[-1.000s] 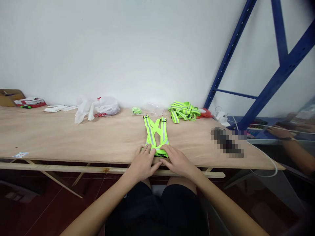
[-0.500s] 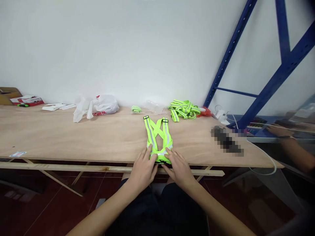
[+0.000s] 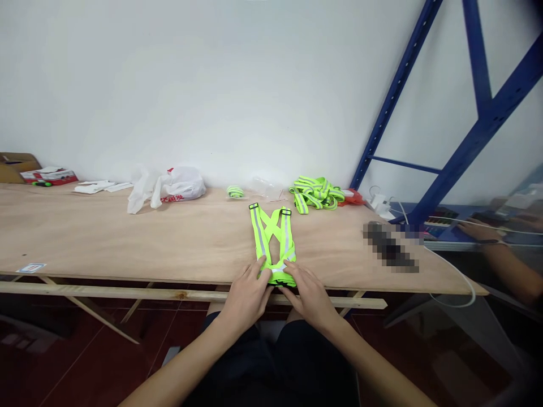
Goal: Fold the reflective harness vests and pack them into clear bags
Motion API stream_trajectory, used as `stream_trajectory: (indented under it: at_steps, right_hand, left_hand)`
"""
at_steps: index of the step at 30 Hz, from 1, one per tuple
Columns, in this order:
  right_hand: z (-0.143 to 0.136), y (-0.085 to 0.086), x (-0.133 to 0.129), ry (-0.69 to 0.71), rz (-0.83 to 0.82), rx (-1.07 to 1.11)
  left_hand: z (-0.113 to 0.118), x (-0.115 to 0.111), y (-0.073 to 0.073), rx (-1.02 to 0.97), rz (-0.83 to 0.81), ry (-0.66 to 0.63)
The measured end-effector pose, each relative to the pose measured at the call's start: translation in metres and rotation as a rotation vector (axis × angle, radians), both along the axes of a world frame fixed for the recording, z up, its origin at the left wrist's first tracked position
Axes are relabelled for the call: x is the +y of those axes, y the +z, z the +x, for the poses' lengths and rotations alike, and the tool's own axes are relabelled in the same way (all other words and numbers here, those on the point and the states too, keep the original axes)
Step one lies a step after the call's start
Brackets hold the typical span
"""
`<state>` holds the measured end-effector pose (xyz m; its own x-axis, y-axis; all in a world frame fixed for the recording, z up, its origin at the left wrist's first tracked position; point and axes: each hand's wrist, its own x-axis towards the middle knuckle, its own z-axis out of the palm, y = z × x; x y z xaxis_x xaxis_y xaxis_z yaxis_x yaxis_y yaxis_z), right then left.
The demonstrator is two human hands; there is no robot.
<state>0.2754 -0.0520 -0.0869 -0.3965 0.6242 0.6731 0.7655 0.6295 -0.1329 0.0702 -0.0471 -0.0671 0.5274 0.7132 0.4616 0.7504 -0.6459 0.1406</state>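
A neon yellow-green strap harness with grey reflective stripes lies on the wooden table, its straps crossed in an X and two black buckles at the far end. Its near end is gathered at the table's front edge. My left hand grips the left side of that near end, fingers on top and thumb below. On the right side, my right hand pinches the same bundle in a like way. Some black parts show between the two thumbs.
Along the wall on the wooden table are a white plastic bag, a small rolled strap, clear plastic and a pile of green straps. A blue metal frame and a white cable stand right. Another person's arm shows far right.
The view has shifted slightly. The gathered near end of the harness looks a little flatter and narrower, and my fingers have shifted slightly on it. Both hands still hold it.
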Motion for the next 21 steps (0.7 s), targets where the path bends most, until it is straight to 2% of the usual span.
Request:
stream_trajectory:
  at_steps: [6, 11, 15, 19, 21]
  right_hand:
    - [0.002, -0.001, 0.000, 0.035, 0.004, 0.018]
    - [0.004, 0.000, 0.003, 0.036, 0.024, 0.005]
    - [0.007, 0.011, 0.010, -0.008, -0.071, 0.027]
    - [0.011, 0.029, 0.026, -0.111, -0.259, 0.081]
    - [0.012, 0.036, 0.039, -0.124, -0.348, 0.125]
  left_hand:
    - [-0.002, -0.001, -0.003, -0.072, -0.056, 0.035]
    - [-0.004, 0.003, -0.001, -0.081, -0.044, -0.010]
    - [-0.005, 0.014, 0.017, -0.040, -0.022, 0.026]
    - [-0.001, 0.038, 0.042, 0.039, -0.195, 0.073]
    - [0.002, 0.054, 0.049, 0.032, -0.268, 0.070]
